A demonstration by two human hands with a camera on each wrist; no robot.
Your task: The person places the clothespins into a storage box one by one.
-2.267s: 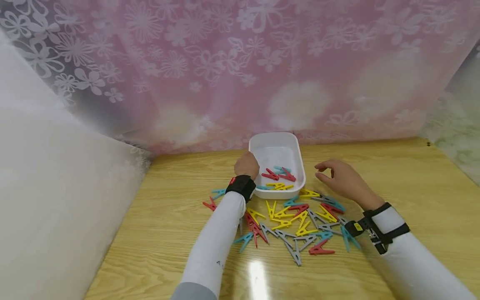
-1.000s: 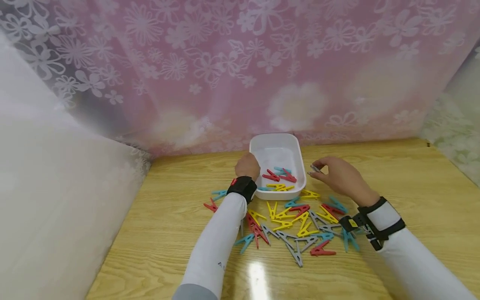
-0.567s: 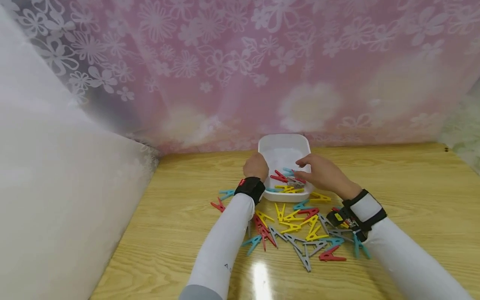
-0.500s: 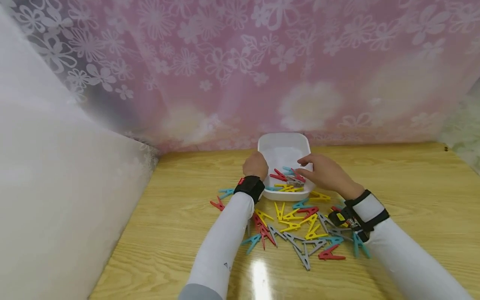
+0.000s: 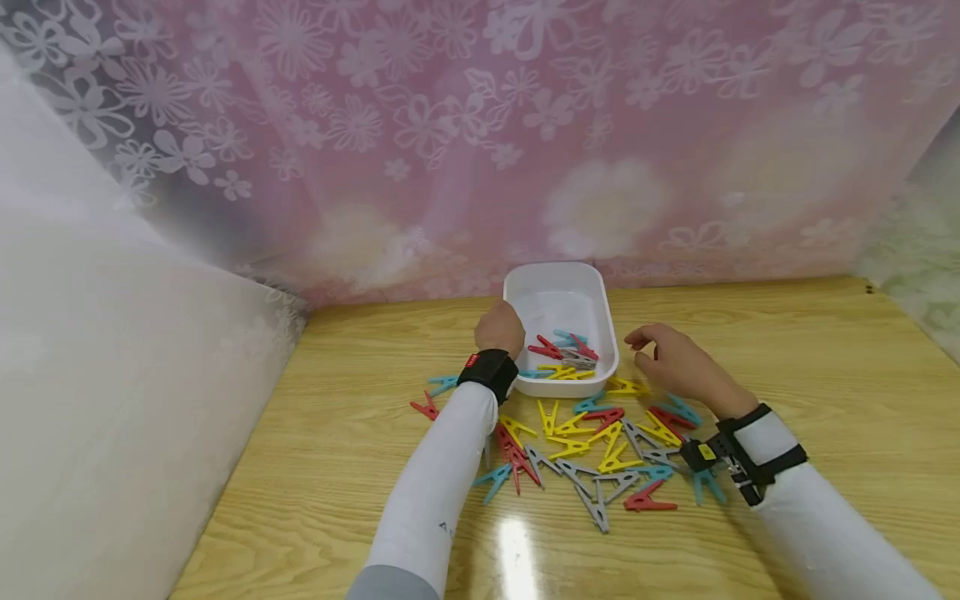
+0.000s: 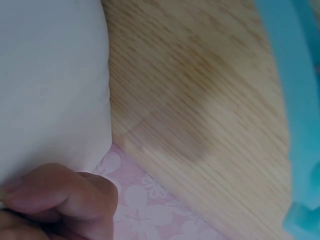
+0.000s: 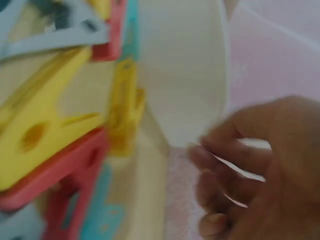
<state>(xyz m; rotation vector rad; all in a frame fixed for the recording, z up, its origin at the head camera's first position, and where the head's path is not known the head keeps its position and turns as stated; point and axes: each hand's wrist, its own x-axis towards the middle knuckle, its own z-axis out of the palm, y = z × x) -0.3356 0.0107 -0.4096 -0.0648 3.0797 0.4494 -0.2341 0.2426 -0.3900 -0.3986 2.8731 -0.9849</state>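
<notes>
My left hand (image 5: 501, 327) grips the left wall of a white plastic bin (image 5: 555, 307); in the left wrist view, the thumb and curled fingers (image 6: 65, 200) pinch its edge. Inside lie several clothespins, among them a red one (image 5: 545, 347), a grey one (image 5: 579, 360) and yellow ones near the front wall. Just right of the bin, above the table, my right hand (image 5: 678, 362) has loosely bent fingers with nothing between them. Clothespins spread below it: a yellow one (image 7: 35, 135) and a red one (image 7: 75, 175) show close up in the right wrist view.
Several yellow, grey, red and blue clothespins, such as this yellow one (image 5: 570, 447), lie scattered on the wooden table (image 5: 315, 467) in front of the bin. A pink flowered curtain (image 5: 450, 167) hangs right behind the bin. A white cloth (image 5: 112, 375) borders the left side.
My right hand pinched a grey clothespin, carried it left over the bin and let it go inside. It has since moved back right, out of the bin. The left hand stays put.
</notes>
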